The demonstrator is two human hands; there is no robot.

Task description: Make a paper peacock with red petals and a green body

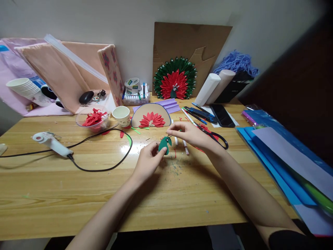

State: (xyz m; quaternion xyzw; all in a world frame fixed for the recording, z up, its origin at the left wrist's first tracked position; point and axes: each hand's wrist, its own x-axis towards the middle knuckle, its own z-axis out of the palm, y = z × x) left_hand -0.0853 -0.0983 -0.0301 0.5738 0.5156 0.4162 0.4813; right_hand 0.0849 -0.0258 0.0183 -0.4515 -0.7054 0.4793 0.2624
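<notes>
My left hand (148, 160) pinches a small dark green paper bird shape (164, 144) just above the wooden table (78, 184), near the middle. My right hand (188, 133) hovers right beside it, fingertips pinched together close to the bird's head, and whatever they hold is too small to make out. Behind the hands stands a half-round card with a red paper fan (151, 119). A finished red and green paper peacock (174, 80) leans on cardboard at the back.
A glue gun (50, 142) with a black cord (104, 166) lies at the left. A bowl of red paper bits (92, 118) and a paper cup (121, 115) stand behind it. Scissors (215, 137), pens (199, 114) and a phone (222, 115) lie right. Blue sheets (281, 163) cover the right edge.
</notes>
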